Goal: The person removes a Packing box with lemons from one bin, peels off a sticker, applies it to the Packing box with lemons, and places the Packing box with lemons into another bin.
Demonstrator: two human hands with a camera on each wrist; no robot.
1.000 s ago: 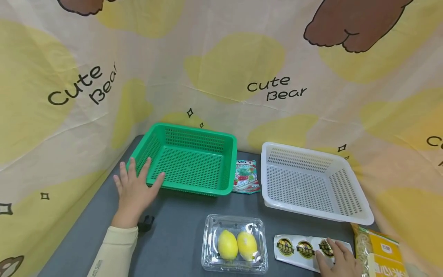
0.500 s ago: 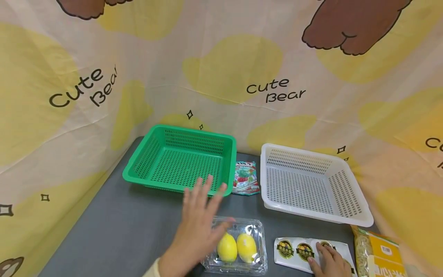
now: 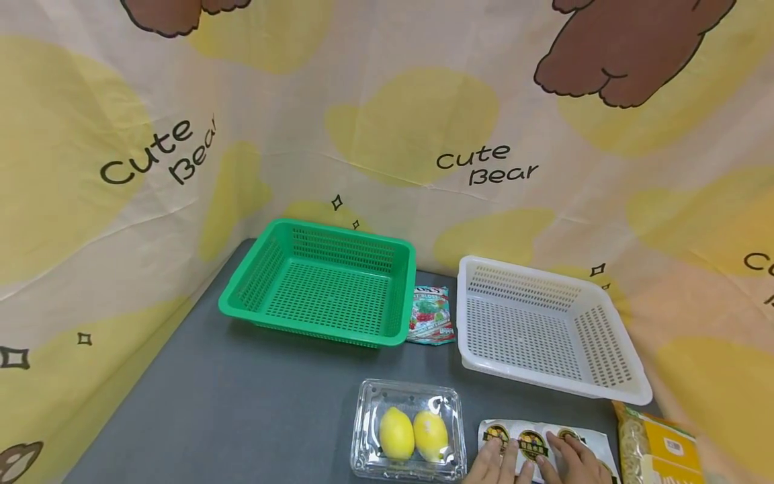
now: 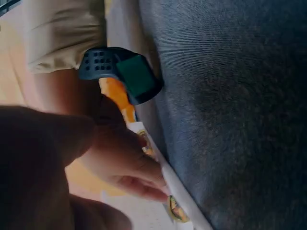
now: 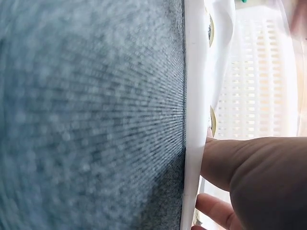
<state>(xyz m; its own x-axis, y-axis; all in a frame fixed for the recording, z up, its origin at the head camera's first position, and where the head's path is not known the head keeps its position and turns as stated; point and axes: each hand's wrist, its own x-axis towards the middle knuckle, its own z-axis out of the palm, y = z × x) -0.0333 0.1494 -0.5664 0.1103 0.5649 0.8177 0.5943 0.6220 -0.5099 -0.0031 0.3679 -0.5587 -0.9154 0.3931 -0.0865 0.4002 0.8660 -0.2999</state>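
Observation:
A white strip of round black-and-gold stickers point(image 3: 589, 440) lies on the dark grey table, in front of the white basket. My left hand point(image 3: 498, 468) reaches over its left end with the fingers extended, fingertips on the first stickers. Farther right, my right hand point(image 3: 577, 467) has its thumb and fingertips bent close together at the strip. In the left wrist view the right hand point(image 4: 134, 163) meets the strip's edge. Seen edge-on in the right wrist view, the strip point(image 5: 195, 96) has the right thumb point(image 5: 220, 163) against it, and part of its top curls up.
Left of the hands is a clear lidded box point(image 3: 363, 464) with two lemons point(image 3: 396, 433). Behind stand a green basket point(image 3: 314, 329) and a white basket point(image 3: 544, 376), a candy packet point(image 3: 431, 316) between them. A yellow noodle bag point(image 3: 662, 447) lies at the right.
My left hand has swept from the green basket's left side, across the lemon box, to the sticker strip. The right hand has shifted slightly left along the strip.

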